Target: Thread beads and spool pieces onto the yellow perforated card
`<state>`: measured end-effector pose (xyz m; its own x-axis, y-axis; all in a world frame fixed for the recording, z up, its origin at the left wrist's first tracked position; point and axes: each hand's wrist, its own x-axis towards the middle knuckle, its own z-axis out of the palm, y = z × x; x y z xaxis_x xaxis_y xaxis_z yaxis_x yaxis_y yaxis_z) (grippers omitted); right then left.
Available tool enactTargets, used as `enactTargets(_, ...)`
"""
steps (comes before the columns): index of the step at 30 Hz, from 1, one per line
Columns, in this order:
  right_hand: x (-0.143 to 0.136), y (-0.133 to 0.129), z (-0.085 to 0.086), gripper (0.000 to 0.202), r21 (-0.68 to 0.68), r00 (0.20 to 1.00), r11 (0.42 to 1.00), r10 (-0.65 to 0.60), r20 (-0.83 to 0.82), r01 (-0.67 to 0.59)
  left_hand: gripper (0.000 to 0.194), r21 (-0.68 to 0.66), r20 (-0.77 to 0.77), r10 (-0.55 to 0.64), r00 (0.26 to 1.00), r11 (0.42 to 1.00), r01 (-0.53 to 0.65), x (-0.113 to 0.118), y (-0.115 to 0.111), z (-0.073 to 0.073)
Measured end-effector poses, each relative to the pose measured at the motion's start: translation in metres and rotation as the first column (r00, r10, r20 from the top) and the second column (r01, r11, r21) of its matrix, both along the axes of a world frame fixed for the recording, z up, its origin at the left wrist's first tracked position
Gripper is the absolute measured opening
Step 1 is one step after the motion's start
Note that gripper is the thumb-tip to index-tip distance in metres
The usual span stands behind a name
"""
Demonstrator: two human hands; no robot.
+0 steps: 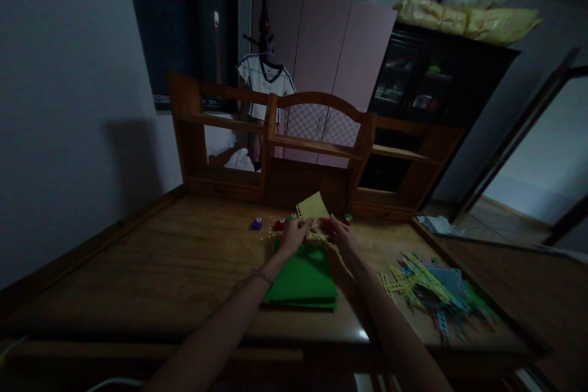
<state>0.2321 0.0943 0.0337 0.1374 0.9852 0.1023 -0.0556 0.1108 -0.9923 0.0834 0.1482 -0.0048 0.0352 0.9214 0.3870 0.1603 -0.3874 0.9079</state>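
My left hand is closed on a yellow sheet of paper that has punched holes along its edge. My right hand is closed at the paper's right side, around a small red paper punch partly hidden by the fingers. Beneath both hands lies a stack of green paper. Small yellow paper bits are scattered by the hands. Behind the left hand sit a purple figure-shaped punch and a red one, both with eyes.
A heap of punched paper strips covers the right side of the wooden table. A green-topped punch stands beyond my right hand. The wooden shelf unit rises along the back edge.
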Motion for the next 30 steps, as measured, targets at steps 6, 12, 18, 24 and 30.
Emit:
enactTargets(6, 0.005, 0.006, -0.004, 0.057, 0.027, 0.997, 0.999, -0.039, -0.06, 0.041, 0.036, 0.017, -0.005, 0.008, 1.0, 1.0, -0.008, -0.002, 0.001, 0.0)
enactTargets(12, 0.005, 0.009, -0.005, 0.059, 0.015, 0.995, 0.998, -0.06, -0.077, 0.062, 0.036, 0.03, 0.031, -0.023, 0.999, 0.999, 0.022, -0.004, -0.001, 0.002)
enactTargets(18, 0.007, 0.013, -0.008, 0.058, 0.009, 0.991, 0.999, -0.048, -0.123, 0.049, 0.037, 0.034, 0.027, -0.005, 1.0, 0.999, 0.004, -0.007, -0.003, 0.003)
enactTargets(24, 0.008, 0.015, -0.011, 0.053, 0.04, 0.989, 0.998, -0.05, -0.137, 0.056, 0.037, 0.003, 0.07, 0.039, 0.997, 0.999, -0.04, -0.009, -0.004, 0.008)
enactTargets(30, 0.008, 0.013, -0.011, 0.052, 0.033, 0.99, 0.999, -0.016, -0.14, 0.021, 0.031, -0.058, 0.164, -0.079, 0.983, 0.994, 0.09, -0.005, -0.004, 0.006)
